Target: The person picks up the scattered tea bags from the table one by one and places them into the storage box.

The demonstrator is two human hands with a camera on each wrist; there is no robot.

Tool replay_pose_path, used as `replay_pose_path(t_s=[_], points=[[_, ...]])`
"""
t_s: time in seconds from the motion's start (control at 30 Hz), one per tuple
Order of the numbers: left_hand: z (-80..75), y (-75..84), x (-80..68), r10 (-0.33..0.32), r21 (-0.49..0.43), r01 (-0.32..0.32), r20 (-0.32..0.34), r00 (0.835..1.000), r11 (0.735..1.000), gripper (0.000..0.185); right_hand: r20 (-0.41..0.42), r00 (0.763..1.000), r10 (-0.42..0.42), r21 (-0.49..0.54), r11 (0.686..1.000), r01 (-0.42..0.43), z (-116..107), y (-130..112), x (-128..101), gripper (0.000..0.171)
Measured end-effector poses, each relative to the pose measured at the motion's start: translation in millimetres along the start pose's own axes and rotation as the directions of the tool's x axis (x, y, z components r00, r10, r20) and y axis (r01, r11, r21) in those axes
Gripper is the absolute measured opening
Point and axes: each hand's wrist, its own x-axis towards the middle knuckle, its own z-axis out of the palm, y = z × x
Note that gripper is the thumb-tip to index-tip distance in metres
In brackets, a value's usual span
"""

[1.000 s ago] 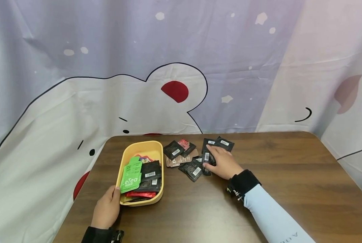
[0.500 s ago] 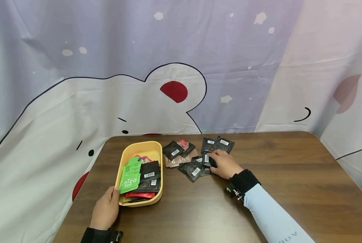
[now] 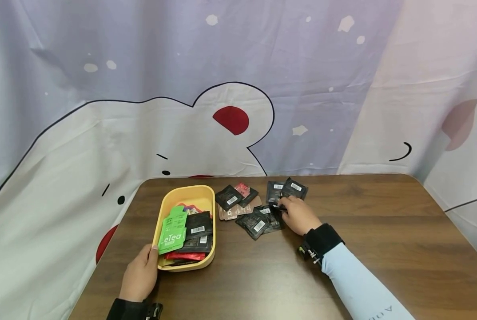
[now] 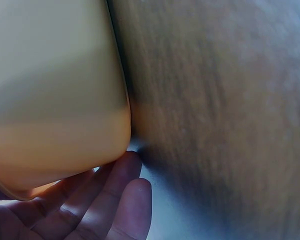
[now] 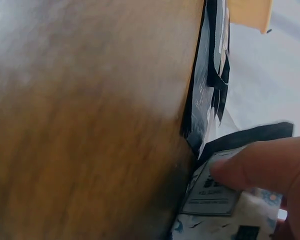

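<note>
My left hand (image 3: pixel 140 273) grips the near left corner of a yellow plastic basket (image 3: pixel 190 194), thumb at the rim. The left wrist view shows its fingers bent against the basket's outer wall (image 4: pixel 60 135). Inside lie a green tea packet (image 3: pixel 172 233), black sachets (image 3: pixel 198 226) and a red packet (image 3: pixel 186 256). My right hand (image 3: pixel 300 218) pinches a sachet at the right end of the pile; in the right wrist view the thumb presses on the labelled face of this sachet (image 5: pixel 210 195). From the head view that sachet is mostly hidden by the fingers.
Left of the right hand lie overlapping black sachets (image 3: pixel 254 223). Farther back are another black sachet (image 3: pixel 229 198), a pink-red packet (image 3: pixel 242 190) and a brown packet (image 3: pixel 228 214). Two black sachets (image 3: pixel 294 188) lie just beyond the fingers. A printed curtain (image 3: pixel 322 89) hangs behind the wooden table (image 3: pixel 382 231).
My right hand, first spread over the black sachets, has drawn its fingers in and raised one sachet's edge, shifting slightly right and uncovering those beneath. The left hand and basket stay put.
</note>
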Motion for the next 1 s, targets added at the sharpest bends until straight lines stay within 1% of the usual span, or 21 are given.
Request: replay_pose_path(t_s=[0.13, 0.23, 0.33, 0.6, 0.8, 1.0], points=[[-1.1, 0.8, -0.1, 0.007, 0.001, -0.007, 0.0, 1.0, 1.0, 0.053, -0.056, 0.998, -0.017, -0.012, 1.0, 0.016, 0.3, -1.2, 1.2, 0.024], [-1.7, 0.5, -0.3, 0.01, 0.001, -0.01, 0.001, 1.0, 1.0, 0.055, -0.086, 0.996, -0.005, -0.017, 1.0, 0.004, -0.5, -3.0, 2.1, 0.024], [-1.7, 0.0, -0.4, 0.01, 0.001, -0.01, 0.005, 1.0, 1.0, 0.054, -0.105, 0.994, 0.013, -0.013, 1.0, -0.014, -2.4, -5.1, 3.5, 0.023], [0.9, -1.3, 0.9, 0.01, -0.01, -0.01, 0.007, 1.0, 1.0, 0.053, -0.127, 0.992, 0.009, 0.009, 1.0, -0.008, -4.8, -16.3, 8.2, 0.027], [2.8, -1.4, 1.2, 0.012, -0.011, -0.012, 0.0, 1.0, 1.0, 0.052, -0.128, 0.992, -0.016, 0.06, 0.998, 0.024, -0.1, -41.8, 17.2, 0.028], [2.5, -2.5, 0.9, 0.012, -0.013, -0.012, -0.01, 1.0, 1.0, 0.053, -0.132, 0.986, -0.101, 0.063, 0.992, 0.11, 3.8, -81.3, 40.1, 0.03]])
